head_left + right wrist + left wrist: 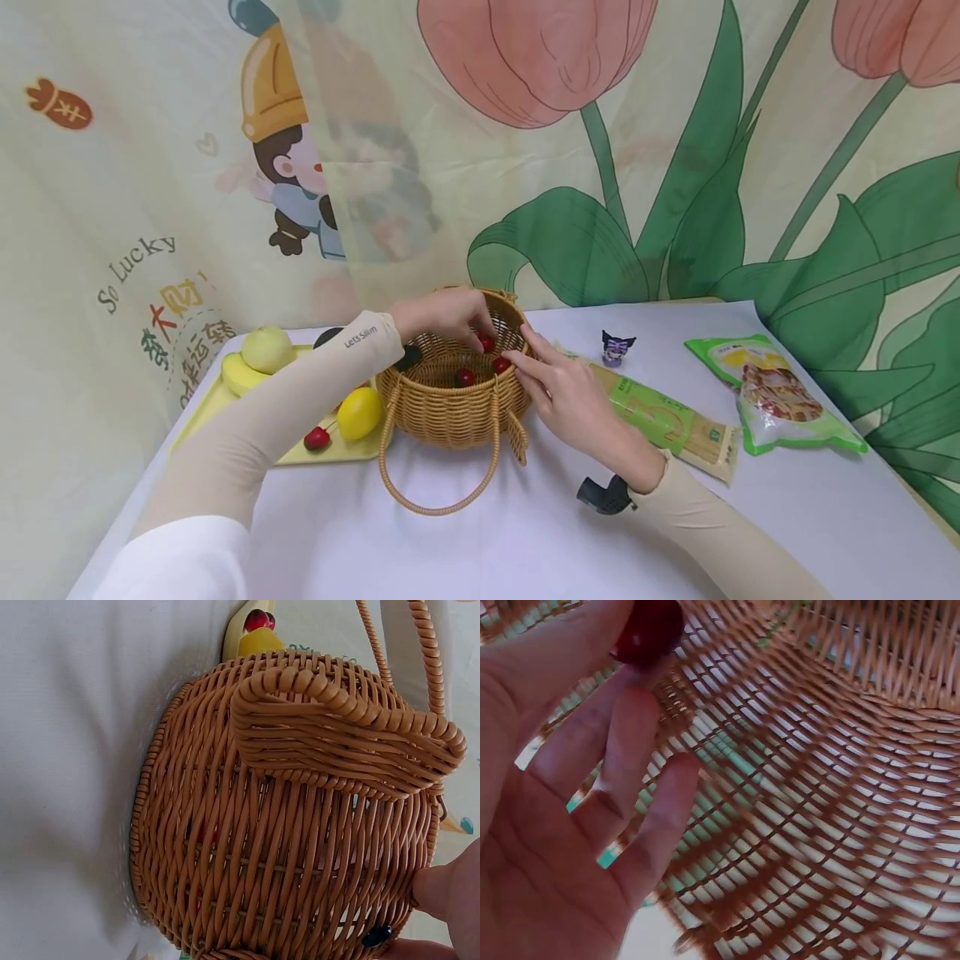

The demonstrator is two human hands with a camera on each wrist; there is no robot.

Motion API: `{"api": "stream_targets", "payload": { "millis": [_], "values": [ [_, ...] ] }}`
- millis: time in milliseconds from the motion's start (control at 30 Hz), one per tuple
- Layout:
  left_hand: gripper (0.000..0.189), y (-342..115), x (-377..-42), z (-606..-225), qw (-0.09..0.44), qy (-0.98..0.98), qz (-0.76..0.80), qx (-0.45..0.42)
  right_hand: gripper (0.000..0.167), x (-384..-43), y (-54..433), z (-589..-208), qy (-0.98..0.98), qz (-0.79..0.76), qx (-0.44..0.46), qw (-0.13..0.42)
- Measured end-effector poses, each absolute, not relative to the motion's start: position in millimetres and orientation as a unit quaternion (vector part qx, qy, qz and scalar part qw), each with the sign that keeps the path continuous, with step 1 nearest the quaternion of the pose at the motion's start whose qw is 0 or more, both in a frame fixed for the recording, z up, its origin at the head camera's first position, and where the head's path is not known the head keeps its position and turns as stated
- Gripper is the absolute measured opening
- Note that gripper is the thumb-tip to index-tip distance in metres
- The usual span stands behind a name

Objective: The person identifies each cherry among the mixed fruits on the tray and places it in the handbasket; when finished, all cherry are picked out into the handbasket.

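A brown wicker basket (442, 417) stands on the table with its front handle hanging down. My left hand (450, 317) reaches over the rim into it, and in the left wrist view its thumb and finger pinch a dark red cherry (649, 630) by the woven wall. Two more red cherries (466, 377) show inside the basket, one near the right rim. My right hand (566, 396) holds that rim; in the right wrist view its thumb (439, 892) rests at the basket's edge. A woven ear-like flap (337, 739) sticks out from the basket's side.
Left of the basket, a yellow tray (352, 452) carries a lemon (360, 413), cherries (317, 439), a banana (238, 375) and a pale green round fruit (266, 349). To the right lie a long noodle-like packet (660, 417), a small dark figurine (617, 347) and a green snack bag (780, 396).
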State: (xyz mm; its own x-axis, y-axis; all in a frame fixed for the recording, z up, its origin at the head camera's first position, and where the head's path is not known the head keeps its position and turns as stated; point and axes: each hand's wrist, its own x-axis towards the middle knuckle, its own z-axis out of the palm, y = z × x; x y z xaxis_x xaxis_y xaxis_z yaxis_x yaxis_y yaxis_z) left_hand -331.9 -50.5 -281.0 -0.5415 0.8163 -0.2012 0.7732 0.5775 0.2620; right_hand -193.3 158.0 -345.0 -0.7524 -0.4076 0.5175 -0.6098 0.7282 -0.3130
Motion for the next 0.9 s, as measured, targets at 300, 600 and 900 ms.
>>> {"api": "stream_targets", "payload": {
  "millis": [300, 600, 900],
  "values": [
    [0.028, -48.6, -331.8, -291.3, 0.154, 0.891, 0.062, 0.422, 0.034, -193.5, 157.9, -346.9, -0.904, 0.241, 0.280, 0.215],
    [0.029, -47.4, -331.9, -291.4, 0.153, 0.891, 0.050, 0.424, 0.034, -193.5, 158.5, -346.3, -0.901, 0.238, 0.286, 0.222],
    [0.028, -46.3, -330.2, -288.8, 0.156, 0.890, 0.054, 0.425, 0.034, -193.4, 159.3, -346.3, -0.901, 0.241, 0.285, 0.222]
  ]
}}
